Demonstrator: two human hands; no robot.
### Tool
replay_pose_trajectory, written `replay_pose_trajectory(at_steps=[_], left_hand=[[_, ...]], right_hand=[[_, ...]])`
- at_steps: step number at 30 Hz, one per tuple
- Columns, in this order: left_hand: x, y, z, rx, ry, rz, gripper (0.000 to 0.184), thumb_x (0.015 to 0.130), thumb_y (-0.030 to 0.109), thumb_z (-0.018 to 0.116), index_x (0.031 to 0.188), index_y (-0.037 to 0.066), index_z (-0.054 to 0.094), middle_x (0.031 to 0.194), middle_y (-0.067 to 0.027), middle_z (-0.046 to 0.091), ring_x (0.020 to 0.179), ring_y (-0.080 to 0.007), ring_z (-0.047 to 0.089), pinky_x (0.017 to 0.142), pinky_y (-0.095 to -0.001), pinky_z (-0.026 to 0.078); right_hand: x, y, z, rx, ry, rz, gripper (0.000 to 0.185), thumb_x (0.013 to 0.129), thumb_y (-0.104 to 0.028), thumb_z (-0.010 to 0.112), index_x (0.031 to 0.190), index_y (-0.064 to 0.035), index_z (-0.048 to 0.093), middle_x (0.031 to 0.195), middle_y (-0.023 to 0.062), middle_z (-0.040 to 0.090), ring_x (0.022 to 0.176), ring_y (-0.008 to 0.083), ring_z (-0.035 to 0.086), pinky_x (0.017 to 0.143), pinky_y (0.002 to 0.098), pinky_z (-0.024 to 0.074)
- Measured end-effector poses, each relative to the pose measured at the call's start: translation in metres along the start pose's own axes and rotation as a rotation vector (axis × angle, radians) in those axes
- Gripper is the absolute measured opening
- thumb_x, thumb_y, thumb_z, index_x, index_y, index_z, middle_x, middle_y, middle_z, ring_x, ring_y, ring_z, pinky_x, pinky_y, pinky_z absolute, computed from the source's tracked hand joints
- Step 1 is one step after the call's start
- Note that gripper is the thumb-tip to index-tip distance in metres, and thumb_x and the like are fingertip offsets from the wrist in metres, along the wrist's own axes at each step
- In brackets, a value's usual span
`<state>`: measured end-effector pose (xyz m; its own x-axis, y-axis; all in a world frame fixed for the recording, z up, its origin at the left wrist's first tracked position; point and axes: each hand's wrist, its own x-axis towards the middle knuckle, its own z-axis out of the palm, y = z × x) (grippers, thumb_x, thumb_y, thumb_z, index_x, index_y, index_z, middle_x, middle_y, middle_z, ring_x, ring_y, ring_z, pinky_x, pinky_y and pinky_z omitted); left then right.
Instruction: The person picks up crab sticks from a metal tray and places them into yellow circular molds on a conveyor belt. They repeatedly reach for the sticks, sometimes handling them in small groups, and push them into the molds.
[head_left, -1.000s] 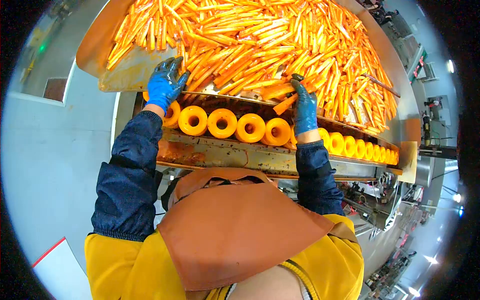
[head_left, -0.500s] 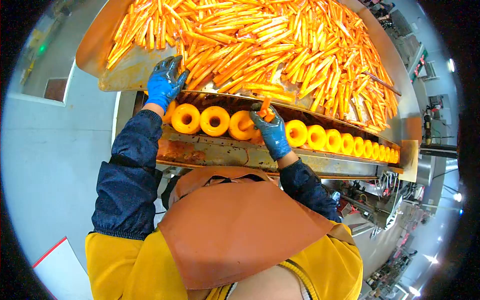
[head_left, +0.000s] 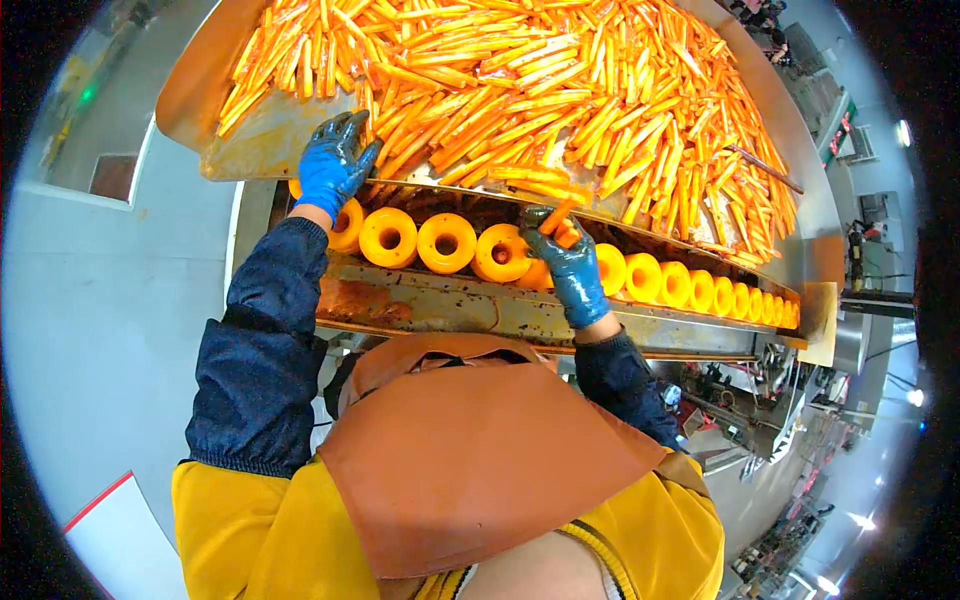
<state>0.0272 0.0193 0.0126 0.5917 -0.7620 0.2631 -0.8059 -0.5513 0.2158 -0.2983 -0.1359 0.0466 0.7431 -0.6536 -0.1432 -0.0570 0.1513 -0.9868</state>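
My right hand [head_left: 565, 262], in a wet blue glove, is clasped around a few cut orange sticks [head_left: 557, 217] above a row of orange cups [head_left: 447, 243], just off the near edge of a broad metal tray [head_left: 240, 152]. Well apart from it, my left hand [head_left: 338, 165] rests palm down at the tray's near edge, fingers loosely spread, beside the heap of loose sticks [head_left: 500, 110]; from this distance I cannot tell whether its fingertips touch them. The heap covers most of the tray beyond both hands, a dark rod [head_left: 765, 168] lying across its right side. Nearer me, a stained metal ledge [head_left: 450, 314] runs below the cups, in front of a brown apron [head_left: 480, 460]. Machinery [head_left: 755, 405] and bright lights [head_left: 862, 521] crowd the right, and a red-edged white board [head_left: 125, 525] stands out at lower left.
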Motion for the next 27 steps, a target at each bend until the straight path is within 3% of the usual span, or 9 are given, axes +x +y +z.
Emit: replay_pose_trajectory(at_steps=[4, 6, 15, 16, 19, 20, 23, 26, 27], left_hand=[[-0.001, 0.0, 0.003, -0.015, 0.033, 0.003, 0.053, 0.084, 0.043, 0.056, 0.128, 0.014, 0.05, 0.128, -0.0145, 0.051, 0.119, -0.0315, 0.046, 0.103, -0.0398, 0.035], [0.0, 0.0, 0.002, -0.015, 0.031, 0.003, 0.053, 0.084, 0.043, 0.057, 0.128, 0.014, 0.05, 0.128, -0.0144, 0.051, 0.119, -0.0314, 0.046, 0.103, -0.0396, 0.035], [0.0, 0.001, 0.002, 0.018, 0.015, -0.004, 0.053, 0.084, 0.044, 0.055, 0.128, 0.014, 0.05, 0.129, -0.0147, 0.051, 0.12, -0.0308, 0.046, 0.103, -0.0397, 0.035], [0.0, 0.001, 0.001, 0.016, 0.015, 0.001, 0.054, 0.084, 0.044, 0.055, 0.129, 0.014, 0.05, 0.129, -0.0148, 0.051, 0.12, -0.0307, 0.045, 0.103, -0.0398, 0.035], [0.001, 0.0, 0.0, 0.011, 0.022, 0.004, 0.054, 0.085, 0.045, 0.055, 0.129, 0.015, 0.049, 0.129, -0.0149, 0.051, 0.12, -0.0308, 0.046, 0.103, -0.04, 0.035], [0.0, 0.0, 0.001, 0.001, 0.027, 0.001, 0.053, 0.085, 0.044, 0.055, 0.129, 0.015, 0.05, 0.128, -0.0148, 0.051, 0.119, -0.0309, 0.046, 0.102, -0.0401, 0.036], [-0.001, 0.001, -0.001, 0.004, 0.015, -0.013, 0.052, 0.084, 0.045, 0.055, 0.128, 0.016, 0.05, 0.127, -0.0144, 0.052, 0.118, -0.031, 0.047, 0.102, -0.0403, 0.036], [-0.002, -0.002, 0.003, 0.01, 0.059, 0.016, 0.052, 0.084, 0.045, 0.056, 0.128, 0.017, 0.051, 0.127, -0.0139, 0.052, 0.117, -0.0309, 0.047, 0.102, -0.0402, 0.036], [-0.001, -0.004, 0.005, 0.01, 0.057, 0.027, 0.052, 0.084, 0.045, 0.056, 0.128, 0.017, 0.051, 0.127, -0.0139, 0.052, 0.117, -0.0308, 0.047, 0.102, -0.0399, 0.036]], right_hand=[[0.002, 0.022, 0.033, 0.401, -0.084, 0.243, 0.016, 0.083, -0.006, 0.06, 0.098, -0.0006, 0.063, 0.085, 0.0031, 0.064, 0.078, 0.0136, 0.063, 0.072, 0.0262, 0.0497], [0.004, 0.024, 0.032, 0.105, -0.155, 0.174, 0.022, 0.085, -0.009, 0.056, 0.105, -0.0003, 0.061, 0.09, 0.0048, 0.063, 0.086, 0.0164, 0.062, 0.081, 0.03, 0.0504], [0.002, 0.016, 0.028, 0.378, 0.055, -0.018, 0.031, 0.088, -0.004, 0.054, 0.118, -0.0008, 0.056, 0.112, 0.0095, 0.061, 0.1, 0.0185, 0.059, 0.083, 0.0325, 0.0503], [0.008, 0.014, 0.044, 0.273, 0.066, -0.163, 0.031, 0.087, -0.005, 0.055, 0.118, -0.0005, 0.055, 0.108, 0.0093, 0.062, 0.098, 0.0166, 0.06, 0.08, 0.03, 0.0506], [0.019, 0.034, 0.073, 0.286, -0.084, -0.08, 0.039, 0.084, 0.0, 0.057, 0.123, -0.0016, 0.052, 0.1, 0.005, 0.064, 0.087, 0.0116, 0.06, 0.068, 0.0245, 0.0488], [0.024, 0.036, 0.082, 0.195, -0.105, -0.188, 0.042, 0.083, 0.001, 0.056, 0.125, -0.0018, 0.051, 0.101, 0.0041, 0.064, 0.086, 0.0112, 0.06, 0.069, 0.0238, 0.0471], [0.022, 0.05, 0.079, 0.179, -0.075, 0.052, 0.045, 0.082, 0.001, 0.057, 0.126, -0.0023, 0.05, 0.103, 0.0049, 0.063, 0.093, 0.0125, 0.059, 0.076, 0.0253, 0.0462], [0.015, 0.034, 0.068, 0.132, 0.007, -0.174, 0.045, 0.083, -0.002, 0.059, 0.127, -0.0034, 0.05, 0.113, 0.0089, 0.062, 0.103, 0.0199, 0.057, 0.089, 0.0312, 0.0458], [0.013, 0.027, 0.057, -0.211, -0.016, -0.271, 0.04, 0.083, -0.003, 0.06, 0.123, -0.0026, 0.053, 0.111, 0.01, 0.063, 0.102, 0.0204, 0.057, 0.088, 0.0323, 0.0462]])
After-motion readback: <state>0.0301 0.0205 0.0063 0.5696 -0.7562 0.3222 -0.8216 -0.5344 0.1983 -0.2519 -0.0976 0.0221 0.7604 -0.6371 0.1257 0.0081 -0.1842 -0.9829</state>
